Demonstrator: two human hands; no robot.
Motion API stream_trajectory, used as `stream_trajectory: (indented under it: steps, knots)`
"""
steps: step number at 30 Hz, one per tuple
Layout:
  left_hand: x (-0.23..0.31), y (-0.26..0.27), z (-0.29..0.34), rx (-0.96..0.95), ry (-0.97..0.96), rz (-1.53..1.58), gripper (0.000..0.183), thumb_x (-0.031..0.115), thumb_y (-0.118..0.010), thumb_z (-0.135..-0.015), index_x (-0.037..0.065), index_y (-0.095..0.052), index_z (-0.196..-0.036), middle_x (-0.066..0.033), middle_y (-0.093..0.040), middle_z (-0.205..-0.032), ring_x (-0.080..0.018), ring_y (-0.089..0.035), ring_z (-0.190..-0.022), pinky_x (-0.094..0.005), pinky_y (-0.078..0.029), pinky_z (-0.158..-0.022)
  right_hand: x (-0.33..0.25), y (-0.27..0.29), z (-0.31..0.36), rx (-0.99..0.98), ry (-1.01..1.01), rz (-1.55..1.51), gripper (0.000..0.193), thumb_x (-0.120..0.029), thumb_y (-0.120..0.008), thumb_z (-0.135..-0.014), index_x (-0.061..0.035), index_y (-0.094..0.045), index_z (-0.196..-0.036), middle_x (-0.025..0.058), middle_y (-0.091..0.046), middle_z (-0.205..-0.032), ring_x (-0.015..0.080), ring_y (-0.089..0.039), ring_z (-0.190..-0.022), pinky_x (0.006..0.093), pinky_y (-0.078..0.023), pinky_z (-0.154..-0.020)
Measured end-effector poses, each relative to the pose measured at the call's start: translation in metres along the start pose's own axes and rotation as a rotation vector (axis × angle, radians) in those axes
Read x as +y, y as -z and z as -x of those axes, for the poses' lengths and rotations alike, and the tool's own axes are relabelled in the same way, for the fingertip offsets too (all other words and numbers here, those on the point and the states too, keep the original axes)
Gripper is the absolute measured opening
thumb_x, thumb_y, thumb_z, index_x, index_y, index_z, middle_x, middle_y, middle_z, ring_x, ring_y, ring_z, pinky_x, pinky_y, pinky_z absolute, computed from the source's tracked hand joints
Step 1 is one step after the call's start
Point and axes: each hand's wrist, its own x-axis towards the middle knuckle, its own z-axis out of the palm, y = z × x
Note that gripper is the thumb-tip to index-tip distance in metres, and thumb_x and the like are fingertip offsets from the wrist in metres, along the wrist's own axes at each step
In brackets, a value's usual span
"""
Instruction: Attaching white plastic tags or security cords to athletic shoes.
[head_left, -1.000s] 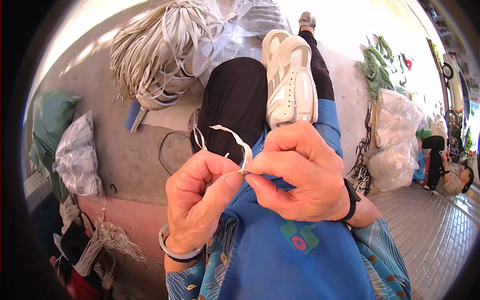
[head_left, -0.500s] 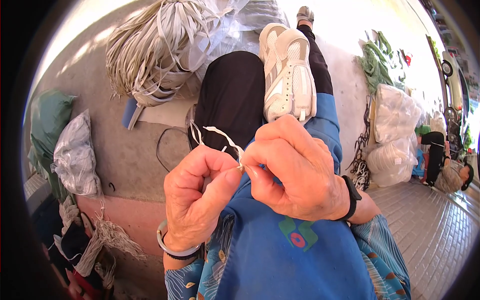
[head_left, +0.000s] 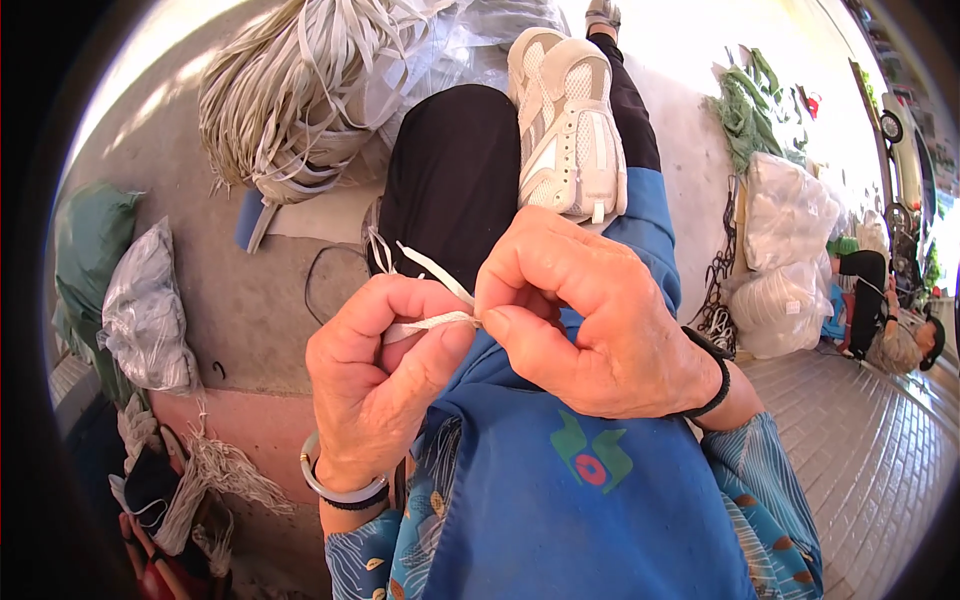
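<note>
A thin white shoelace (head_left: 436, 264) is pinched between my two hands over my lap. My left hand (head_left: 372, 378) is closed, thumb and forefinger pressed on a stretch of lace that crosses its palm side. The fingertips of my right hand (head_left: 590, 315) pinch the lace where its strands meet, close to the left fingertips. One loose end sticks up above the left hand. Just beyond the right hand, a pair of beige and white sneakers (head_left: 590, 150) lies on my thigh. The nearer sneaker's eyelets show no lace.
A large bundle of flat beige laces (head_left: 300, 110) lies beyond my left knee. Grey plastic-wrapped bags (head_left: 150, 310) and a green sack (head_left: 95, 245) stand at far left. White plastic bags (head_left: 785, 300) and green netting (head_left: 750, 115) are on the right, near another seated person (head_left: 895, 345).
My left hand has moved slightly left, and a longer stretch of lace now shows across its fingers. The right hand has shifted a little up and left, still pinching.
</note>
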Motion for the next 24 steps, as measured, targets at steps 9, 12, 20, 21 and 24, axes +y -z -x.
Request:
stream_trajectory:
  steps: [9,12,20,21,24]
  knots:
    - [-0.006,0.009,-0.004,-0.067,-0.089,0.004,0.011,0.001,-0.062,-0.082,-0.002,-0.059,-0.091,0.003,-0.055,-0.078,0.0,-0.041,-0.065,-0.0148,-0.031,-0.056,0.001,-0.004,0.0,0.028,0.069,0.04,0.009,0.003,-0.058,-0.074,-0.0016,-0.051,-0.076,0.008,-0.044,-0.071,0.0187,-0.043,-0.055,0.0302,-0.035,-0.047]
    - [-0.005,0.007,-0.001,-0.072,-0.08,0.078,0.011,0.002,-0.06,-0.084,-0.002,-0.058,-0.094,0.0006,-0.056,-0.084,-0.0014,-0.043,-0.07,-0.0159,-0.034,-0.061,-0.001,-0.006,0.0,0.017,0.048,0.04,0.01,0.004,-0.058,-0.074,-0.0015,-0.05,-0.077,0.0078,-0.043,-0.07,0.0186,-0.043,-0.055,0.0302,-0.035,-0.048]
    - [-0.005,-0.003,0.002,-0.025,-0.043,0.236,0.014,0.007,-0.057,-0.089,-0.003,-0.055,-0.1,-0.001,-0.057,-0.086,-0.0022,-0.046,-0.074,-0.0159,-0.036,-0.064,0.003,-0.005,0.0,0.029,0.089,0.072,0.008,0.006,-0.055,-0.077,-0.0016,-0.054,-0.078,0.0027,-0.048,-0.074,0.007,-0.045,-0.058,0.0214,-0.036,-0.048]
    - [-0.007,0.0,0.003,-0.031,-0.05,0.219,0.015,0.008,-0.056,-0.09,-0.003,-0.054,-0.1,-0.0014,-0.058,-0.085,-0.0022,-0.046,-0.073,-0.0156,-0.036,-0.063,0.003,-0.006,0.0,0.034,0.082,0.064,0.007,0.006,-0.055,-0.077,-0.0015,-0.054,-0.078,0.0026,-0.049,-0.074,0.0069,-0.046,-0.058,0.0214,-0.036,-0.048]
    - [-0.009,0.003,0.004,-0.054,-0.057,0.209,0.016,0.01,-0.056,-0.09,-0.002,-0.053,-0.1,-0.0026,-0.058,-0.082,-0.0023,-0.046,-0.07,-0.0155,-0.036,-0.06,0.003,-0.006,-0.001,0.033,0.093,0.073,0.006,0.005,-0.053,-0.078,-0.0011,-0.054,-0.078,0.0025,-0.049,-0.074,0.0067,-0.046,-0.058,0.0212,-0.037,-0.049]
